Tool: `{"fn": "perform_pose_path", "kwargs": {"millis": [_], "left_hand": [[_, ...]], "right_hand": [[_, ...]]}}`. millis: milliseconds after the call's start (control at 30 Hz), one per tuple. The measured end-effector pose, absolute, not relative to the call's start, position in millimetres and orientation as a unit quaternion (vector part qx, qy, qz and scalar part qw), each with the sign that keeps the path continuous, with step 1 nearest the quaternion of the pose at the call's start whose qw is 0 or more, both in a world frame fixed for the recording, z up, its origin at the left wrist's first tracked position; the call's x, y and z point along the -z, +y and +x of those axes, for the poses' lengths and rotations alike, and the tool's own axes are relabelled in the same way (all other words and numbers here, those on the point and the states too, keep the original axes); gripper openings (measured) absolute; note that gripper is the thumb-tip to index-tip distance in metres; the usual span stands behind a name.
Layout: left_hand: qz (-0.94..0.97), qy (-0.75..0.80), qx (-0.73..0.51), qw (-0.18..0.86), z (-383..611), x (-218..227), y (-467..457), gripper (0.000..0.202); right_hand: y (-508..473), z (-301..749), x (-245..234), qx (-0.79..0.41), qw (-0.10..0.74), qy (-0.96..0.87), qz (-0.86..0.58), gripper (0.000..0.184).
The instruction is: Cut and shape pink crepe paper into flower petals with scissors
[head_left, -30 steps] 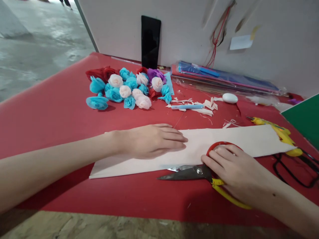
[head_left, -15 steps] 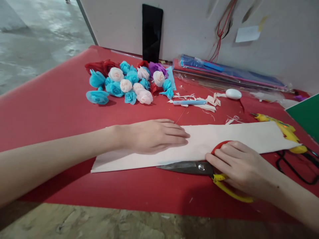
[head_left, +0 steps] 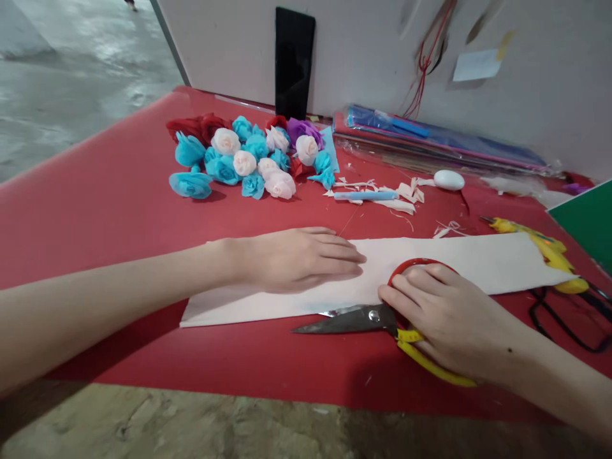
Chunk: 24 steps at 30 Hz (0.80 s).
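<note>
A long folded strip of pale pink paper (head_left: 444, 258) lies across the red table. My left hand (head_left: 306, 258) rests flat on it, fingers stretched out to the right. My right hand (head_left: 440, 315) is wrapped round the handles of a pair of scissors (head_left: 354, 319) with red and yellow grips. The blades point left along the strip's near edge and are slightly apart. One blade tip lies on the red surface; the other is partly over the paper's edge.
Behind the strip sit blue, pink, red and purple paper flowers (head_left: 253, 153). Paper scraps, a light blue stick (head_left: 366, 196) and a white egg-shaped thing (head_left: 449, 180) lie nearby. A yellow glue gun (head_left: 545, 245) is at the right. A black phone (head_left: 294, 60) leans on the wall.
My right hand has shifted a little left with the scissors, and the blades have parted slightly. My left hand stays flat on the paper.
</note>
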<state>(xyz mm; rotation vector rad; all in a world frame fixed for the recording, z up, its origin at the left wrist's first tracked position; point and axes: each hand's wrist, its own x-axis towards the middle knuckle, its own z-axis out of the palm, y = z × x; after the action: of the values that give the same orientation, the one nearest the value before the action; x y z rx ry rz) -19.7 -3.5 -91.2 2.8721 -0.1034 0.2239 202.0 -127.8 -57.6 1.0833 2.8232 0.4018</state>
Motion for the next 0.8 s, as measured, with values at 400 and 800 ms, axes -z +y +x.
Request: {"fn": "perform_pose_path", "kwargs": {"millis": [400, 800], "left_hand": [[0.988, -0.035, -0.076, 0.128, -19.7, 91.0, -2.9, 0.040], [0.989, -0.036, -0.079, 0.121, -17.6, 91.8, -3.4, 0.040]], "right_hand": [[-124.0, 202.8, 63.8, -0.142, -0.014, 0.941, 0.307, 0.026], [-124.5, 191.4, 58.4, -0.136, 0.035, 0.931, 0.337, 0.025]]}}
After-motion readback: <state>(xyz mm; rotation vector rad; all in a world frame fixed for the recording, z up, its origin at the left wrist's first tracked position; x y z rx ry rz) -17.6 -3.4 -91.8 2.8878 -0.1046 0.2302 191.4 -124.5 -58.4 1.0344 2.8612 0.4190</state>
